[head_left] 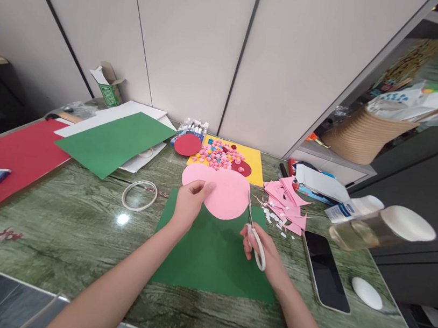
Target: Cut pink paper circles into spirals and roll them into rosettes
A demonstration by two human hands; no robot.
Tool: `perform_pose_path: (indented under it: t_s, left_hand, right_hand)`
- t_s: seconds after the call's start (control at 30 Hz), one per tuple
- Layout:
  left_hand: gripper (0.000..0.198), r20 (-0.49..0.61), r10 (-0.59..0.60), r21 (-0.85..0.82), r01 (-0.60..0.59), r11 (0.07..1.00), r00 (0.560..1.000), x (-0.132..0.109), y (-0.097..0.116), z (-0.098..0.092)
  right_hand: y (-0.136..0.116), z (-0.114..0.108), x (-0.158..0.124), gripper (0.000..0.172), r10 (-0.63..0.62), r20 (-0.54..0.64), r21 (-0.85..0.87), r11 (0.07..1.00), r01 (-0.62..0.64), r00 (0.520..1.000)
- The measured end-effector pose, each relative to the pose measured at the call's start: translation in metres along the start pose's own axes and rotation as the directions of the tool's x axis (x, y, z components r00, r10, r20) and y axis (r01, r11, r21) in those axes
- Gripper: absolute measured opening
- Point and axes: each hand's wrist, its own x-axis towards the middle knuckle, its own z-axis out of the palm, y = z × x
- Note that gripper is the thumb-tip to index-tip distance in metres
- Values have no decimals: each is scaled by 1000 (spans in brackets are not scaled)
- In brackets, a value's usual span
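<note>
Between thumb and fingers, my left hand (190, 202) pinches a rounded piece of pink paper (227, 195) by its left side. White-handled scissors (256, 245) are in my right hand (262, 249), fingers through the loops. Their blades point up and lie along the pink paper's right edge. Another pink rounded shape (198, 173) shows behind my left hand; I cannot tell whether it is part of the same sheet. Beneath both hands lies a green sheet (212, 266). Pink paper scraps (284, 203) and small white bits are heaped to the right.
A yellow sheet (257, 164) bears many small pink and blue pieces. A red disc (188, 145), a tape roll (139, 195) and another green sheet (118, 139) lie leftward. On the right are a phone (326, 271), a white mouse (367, 293) and a clear cup (368, 234).
</note>
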Motion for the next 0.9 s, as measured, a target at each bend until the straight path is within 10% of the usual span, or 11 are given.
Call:
perform_pose_path:
  t_s: [0.9]
  left_hand:
    - [29, -28, 7, 8, -6, 1000, 1000, 0, -3, 0]
  right_hand:
    - [6, 3, 1, 28, 28, -20, 1, 1000, -28, 999]
